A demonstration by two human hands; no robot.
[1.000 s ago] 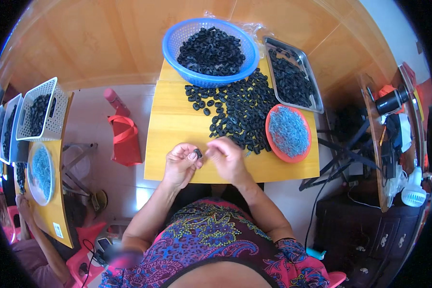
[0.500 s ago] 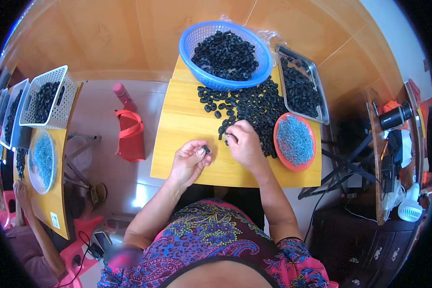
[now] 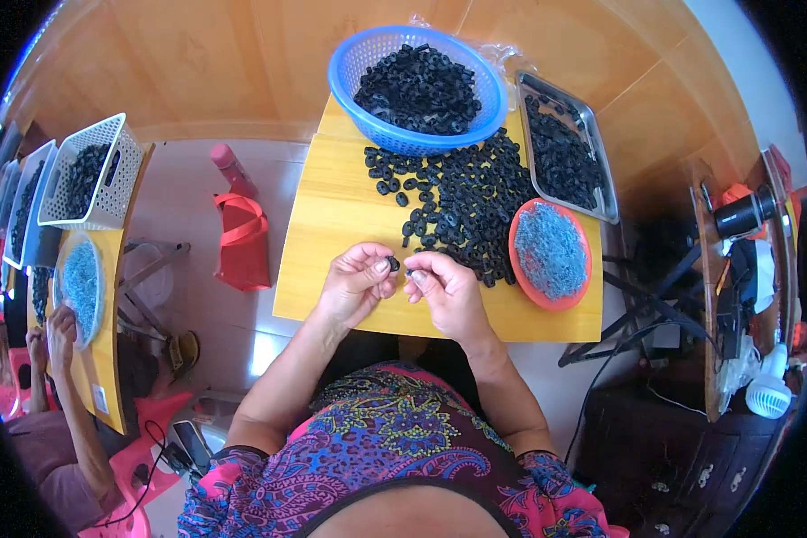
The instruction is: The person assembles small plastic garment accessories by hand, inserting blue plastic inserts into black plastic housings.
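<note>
My left hand (image 3: 357, 285) pinches a small black ring-like part (image 3: 393, 264) between thumb and fingers, above the table's front edge. Close beside it on the right, my right hand (image 3: 448, 294) is closed at the fingertips on a small dark piece (image 3: 410, 273), too tiny to name exactly. A narrow gap separates the two pieces. Beyond my hands, a heap of loose black ring-like parts (image 3: 475, 193) covers the right part of the yellow table (image 3: 323, 215). An orange-red dish (image 3: 551, 305) of small silvery-blue metal pieces stands to the right.
A blue perforated basket (image 3: 394, 143) full of black parts stands at the back, with a metal tray (image 3: 611, 193) of similar parts to its right. A red bag (image 3: 242, 251) and pink bottle (image 3: 229, 166) are left on the floor. A co-worker's hand (image 3: 61, 332) is at another table.
My right hand has drawn back from the heap toward my left hand, with a small dark piece at its fingertips. The left hand has turned and risen slightly, keeping the black part.
</note>
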